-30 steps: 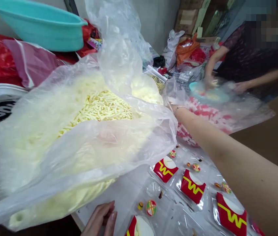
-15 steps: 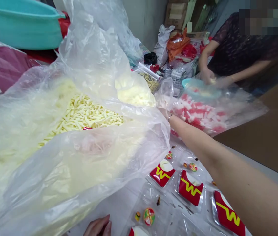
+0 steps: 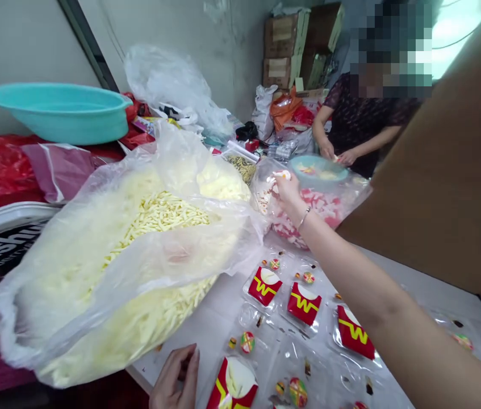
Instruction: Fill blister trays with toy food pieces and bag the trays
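My right hand (image 3: 287,190) reaches across to a clear bag of small white-and-brown pieces (image 3: 264,200). Its fingers are closed on several small white pieces with a bit of orange (image 3: 281,175); their exact kind is too small to make out. My left hand (image 3: 175,378) rests low at the table's front edge, fingers curled in towards the thumb, with nothing visible between them. Beside it lies a red carton with a yellow W (image 3: 231,386), holding pale sticks. Further clear blister trays hold similar red cartons (image 3: 304,304) and small round coloured pieces (image 3: 247,342).
A large open plastic bag (image 3: 180,250) of pale yellow sticks fills the left side. Behind my right hand are a bag of pink-and-white pieces (image 3: 321,207) and a blue bowl (image 3: 319,170), where a co-worker's hands (image 3: 342,156) work. A brown cardboard panel (image 3: 440,216) stands right.
My right hand, earlier hidden behind the plastic bag, now shows above the small bag with pieces in its fingers. The view has tilted up and drawn back. My left hand shows more fully.
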The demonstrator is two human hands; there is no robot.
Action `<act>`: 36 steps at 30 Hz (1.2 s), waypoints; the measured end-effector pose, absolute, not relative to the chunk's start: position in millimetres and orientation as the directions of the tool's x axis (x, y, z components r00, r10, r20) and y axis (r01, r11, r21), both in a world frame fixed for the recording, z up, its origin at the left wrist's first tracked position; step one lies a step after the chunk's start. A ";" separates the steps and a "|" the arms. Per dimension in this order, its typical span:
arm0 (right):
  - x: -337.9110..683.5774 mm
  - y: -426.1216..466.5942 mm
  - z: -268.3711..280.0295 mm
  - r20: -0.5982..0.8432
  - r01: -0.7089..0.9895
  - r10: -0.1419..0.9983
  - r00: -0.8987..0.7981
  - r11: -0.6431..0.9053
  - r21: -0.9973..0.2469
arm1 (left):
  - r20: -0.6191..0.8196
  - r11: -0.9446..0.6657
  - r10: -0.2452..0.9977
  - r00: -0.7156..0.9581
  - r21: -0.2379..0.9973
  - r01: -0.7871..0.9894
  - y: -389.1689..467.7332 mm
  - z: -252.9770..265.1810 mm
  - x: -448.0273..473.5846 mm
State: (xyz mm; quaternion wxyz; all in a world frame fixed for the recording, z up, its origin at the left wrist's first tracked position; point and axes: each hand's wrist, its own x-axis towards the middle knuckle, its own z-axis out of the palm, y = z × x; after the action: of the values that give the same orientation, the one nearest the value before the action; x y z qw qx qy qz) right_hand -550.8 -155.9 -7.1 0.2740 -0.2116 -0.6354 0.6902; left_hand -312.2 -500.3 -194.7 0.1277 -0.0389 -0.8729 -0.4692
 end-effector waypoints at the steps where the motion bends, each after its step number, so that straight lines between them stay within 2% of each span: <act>1: -527.6 -159.8 -0.4 0.037 -0.141 0.638 -0.769 -0.112 -0.984 | 0.231 0.531 -0.074 -0.970 0.833 0.158 -499.8 -190.8 -311.0; 3: -472.9 -168.9 4.1 -0.007 -0.173 0.595 -0.803 -0.244 -0.954 | 0.181 0.462 -0.114 -0.977 0.880 0.109 -491.7 -174.0 -304.4; 5: -411.1 -178.9 -2.5 -0.062 -0.157 0.525 -0.849 -0.363 -0.918 | 0.156 0.376 -0.080 -0.985 0.920 0.115 -470.3 -145.8 -291.2; 8: -317.4 -193.3 -23.6 -0.149 -0.101 0.427 -0.892 -0.510 -0.854 | 0.136 0.204 0.168 -0.976 0.964 0.169 -417.0 -96.7 -265.2; 13: -191.3 -202.8 -54.1 -0.277 0.030 0.264 -0.924 -0.672 -0.740 | -0.023 -0.022 0.401 -0.916 0.999 -0.035 -336.7 -58.4 -234.2; 16: -139.6 -196.2 -64.5 -0.315 0.085 0.188 -0.930 -0.725 -0.683 | -0.147 -0.077 0.570 -0.808 0.970 -0.231 -317.3 -60.6 -219.3; 18: -113.3 -188.5 -69.6 -0.304 0.089 0.181 -0.935 -0.713 -0.696 | -0.192 -0.044 0.629 -0.754 0.959 -0.280 -311.3 -62.5 -207.9; 22: -78.2 -174.2 -78.8 -0.252 0.102 0.174 -0.952 -0.595 -0.797 | -0.229 0.074 0.673 -0.703 0.967 -0.244 -300.8 -62.0 -188.2; 24: -69.2 -169.6 -83.5 -0.262 0.111 0.177 -0.949 -0.589 -0.800 | -0.244 0.091 0.696 -0.675 0.963 -0.254 -294.7 -63.1 -183.2; 28: -62.1 -163.5 -91.9 -0.337 0.094 0.217 -0.916 -0.701 -0.707 | -0.235 0.039 0.676 -0.699 0.958 -0.285 -285.5 -72.4 -183.1; 33: -60.9 -157.3 -100.6 -0.454 0.106 0.217 -0.864 -0.804 -0.585 | -0.329 -0.004 0.622 -0.710 0.906 -0.423 -286.5 -87.9 -210.0; 35: -62.6 -154.6 -103.0 -0.480 0.105 0.199 -0.854 -0.838 -0.535 | -0.308 0.004 0.623 -0.719 0.921 -0.390 -288.7 -93.8 -236.8; 36: -64.1 -153.2 -103.6 -0.483 0.100 0.196 -0.853 -0.848 -0.521 | -0.275 0.034 0.599 -0.752 0.947 -0.319 -289.2 -97.0 -254.5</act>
State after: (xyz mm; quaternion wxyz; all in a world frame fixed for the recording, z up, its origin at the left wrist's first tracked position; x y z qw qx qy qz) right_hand -64.1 -153.2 -103.6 0.0259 -0.2697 -0.2749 0.9225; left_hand -254.5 -289.2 -97.0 -0.3346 -0.1098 -0.6364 -0.6863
